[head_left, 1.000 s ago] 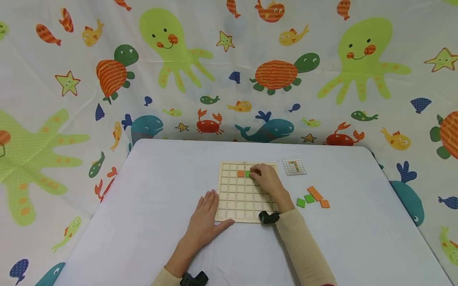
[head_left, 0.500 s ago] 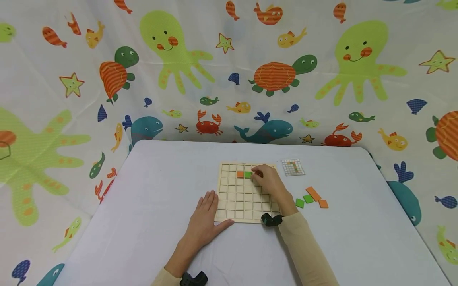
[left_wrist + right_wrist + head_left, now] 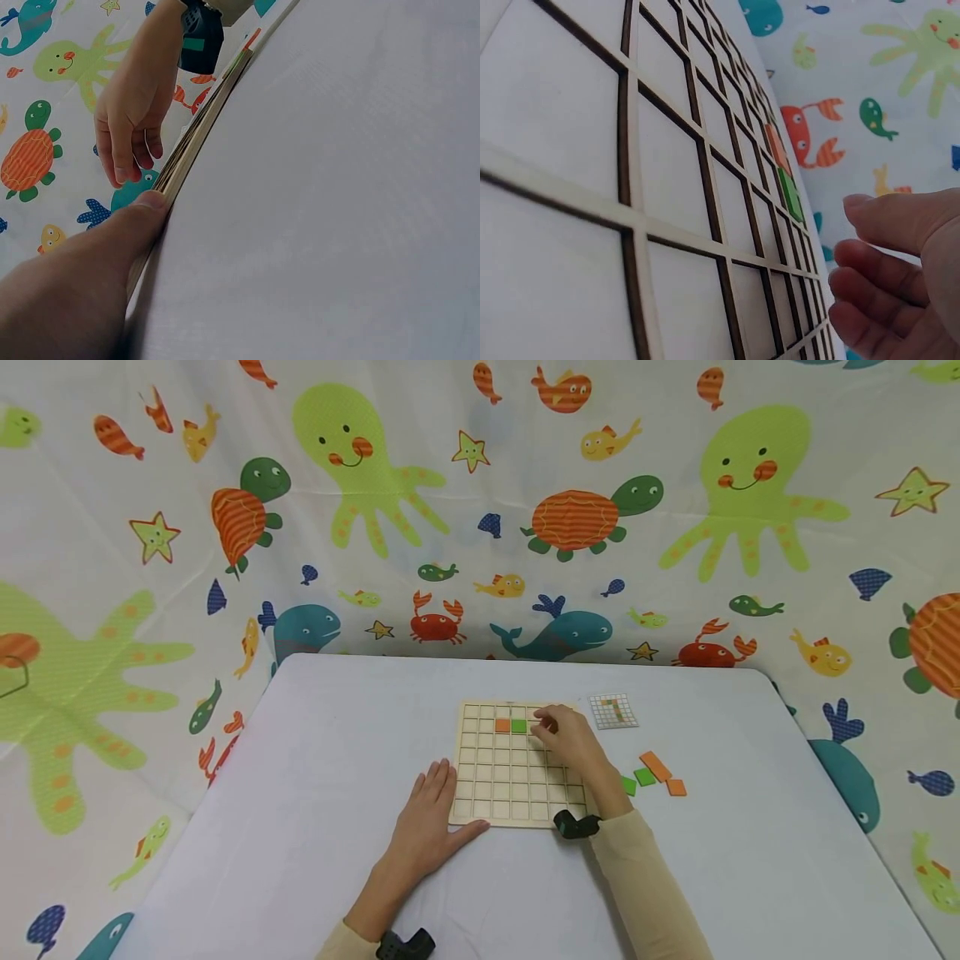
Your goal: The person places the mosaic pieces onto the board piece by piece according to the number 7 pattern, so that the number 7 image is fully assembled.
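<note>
A wooden grid board lies on the white table in the head view. An orange square tile and a green square tile sit side by side in its second row from the far edge. My left hand rests at the board's near left corner, fingers straight along the left edge and thumb at the front edge. Above the board, just right of the green tile, is my right hand. In the right wrist view its fingers are loosely bent, with the thumb apart and nothing held between them.
Right of the board lie loose tiles: a green one partly behind the right wrist, another green square, an orange rectangle and an orange square. A pattern card lies behind them. A printed curtain hangs beyond the table.
My right hand has drawn back slightly to the right from the green tile, its fingertips leaving it in full view. My left hand stays at the board's corner.
</note>
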Motion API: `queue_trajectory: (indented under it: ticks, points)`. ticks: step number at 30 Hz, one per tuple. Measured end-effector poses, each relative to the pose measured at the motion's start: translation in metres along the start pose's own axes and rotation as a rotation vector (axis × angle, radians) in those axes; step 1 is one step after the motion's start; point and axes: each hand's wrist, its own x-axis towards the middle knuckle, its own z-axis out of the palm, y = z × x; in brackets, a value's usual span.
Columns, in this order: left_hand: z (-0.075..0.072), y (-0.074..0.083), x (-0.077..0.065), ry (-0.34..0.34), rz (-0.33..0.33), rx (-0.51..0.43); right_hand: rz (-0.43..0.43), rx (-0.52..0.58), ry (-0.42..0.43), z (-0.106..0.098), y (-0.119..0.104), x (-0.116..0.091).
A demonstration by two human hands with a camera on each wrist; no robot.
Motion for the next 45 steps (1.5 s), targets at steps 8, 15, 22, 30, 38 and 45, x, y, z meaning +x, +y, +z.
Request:
queue_trajectory:
  ticks: [8,15,22,30,38,45]
  points:
    - [-0.001,0.000,0.001,0.002,0.003,0.002,-0.008,-0.017,0.024,-0.008,0.001,-0.005]
    - [-0.001,0.000,0.001,0.004,0.006,0.003,0.002,-0.023,0.047,-0.014,0.001,-0.012]
    - [0.000,0.000,0.001,0.018,0.007,0.003,0.032,-0.023,0.061,-0.020,0.002,-0.017]
    - [0.000,0.000,0.001,0.006,0.000,0.000,0.027,-0.036,0.096,-0.027,0.006,-0.025]
    - [0.000,0.000,0.001,-0.007,-0.005,-0.012,0.038,-0.036,0.117,-0.035,0.012,-0.031]
    - [-0.001,0.001,0.001,0.002,-0.003,-0.012,0.050,-0.033,0.132,-0.042,0.017,-0.037]
